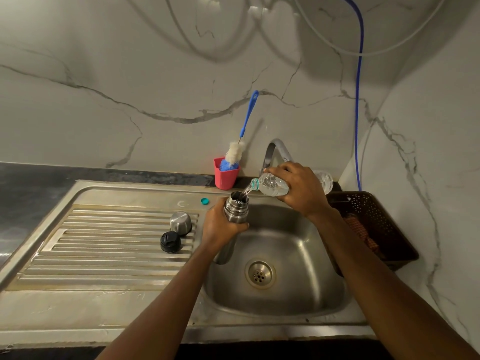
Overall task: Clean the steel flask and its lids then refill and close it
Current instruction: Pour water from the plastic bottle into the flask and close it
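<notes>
My left hand (220,226) grips the steel flask (235,209) around its upper body and holds it upright over the left side of the sink basin (298,294). My right hand (298,188) holds a clear plastic water bottle (272,185) tipped to the left, and water runs from its mouth into the open flask. On the ribbed drainboard (109,245) stand the steel cup lid (180,222) and the black inner lid (170,241), side by side. A small teal bottle cap (205,201) lies on the sink rim behind the flask.
A red cup (225,176) with a blue-handled bottle brush (237,149) stands against the marble wall. The tap (276,149) arches behind my right hand. A dark perforated basket (374,224) sits right of the basin. A blue hose (359,100) hangs down the wall.
</notes>
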